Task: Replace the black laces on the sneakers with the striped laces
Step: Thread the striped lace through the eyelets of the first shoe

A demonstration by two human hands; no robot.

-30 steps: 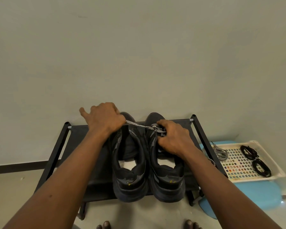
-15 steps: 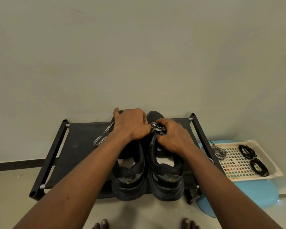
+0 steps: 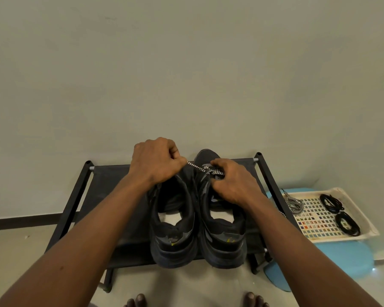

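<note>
Head view: left hand (image 3: 155,161) pinches striped lace (image 3: 196,167), taut; right hand (image 3: 231,182) pinches it at right sneaker (image 3: 222,231), on rack (image 3: 111,173).

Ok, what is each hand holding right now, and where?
The left hand pinches the striped lace along its free run, pulled taut. The right hand grips the same lace where it crosses the right sneaker's front eyelets.
</note>
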